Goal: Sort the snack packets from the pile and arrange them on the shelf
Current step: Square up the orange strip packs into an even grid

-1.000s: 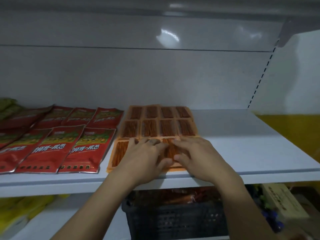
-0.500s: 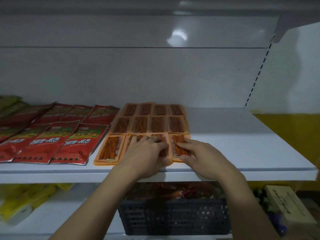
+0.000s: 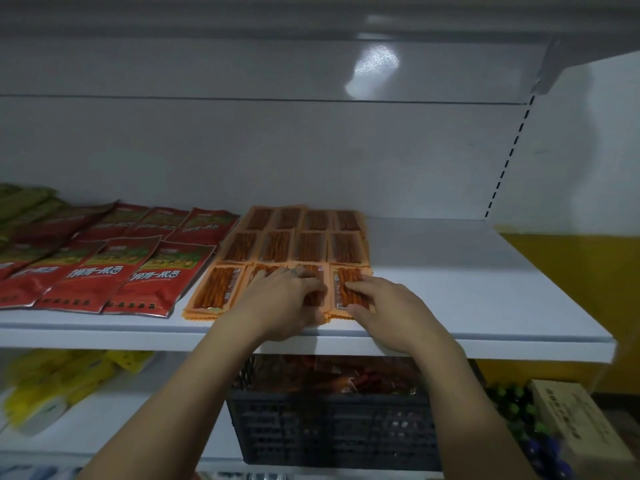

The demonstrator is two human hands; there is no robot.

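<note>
Orange snack packets (image 3: 304,237) lie flat in a grid of three rows on the white shelf (image 3: 467,289). My left hand (image 3: 280,303) rests on the two middle stacks of the front row, fingers spread over them. Just to its right, my right hand (image 3: 391,310) lies on the front right orange stack (image 3: 341,292), fingers on top and thumb at its near edge. Red snack packets (image 3: 104,271) lie in overlapping rows to the left of the orange ones.
Green packets (image 3: 24,202) sit at the shelf's far left. Below the shelf, a black crate (image 3: 332,427) holds a pile of snack packets (image 3: 346,375). Yellow packages (image 3: 69,375) lie lower left and a box (image 3: 571,417) lower right. The shelf's right half is bare.
My hands have drawn slightly apart, and the front right orange stack now sits separate beside its neighbour. The front row has spread into a neat line.
</note>
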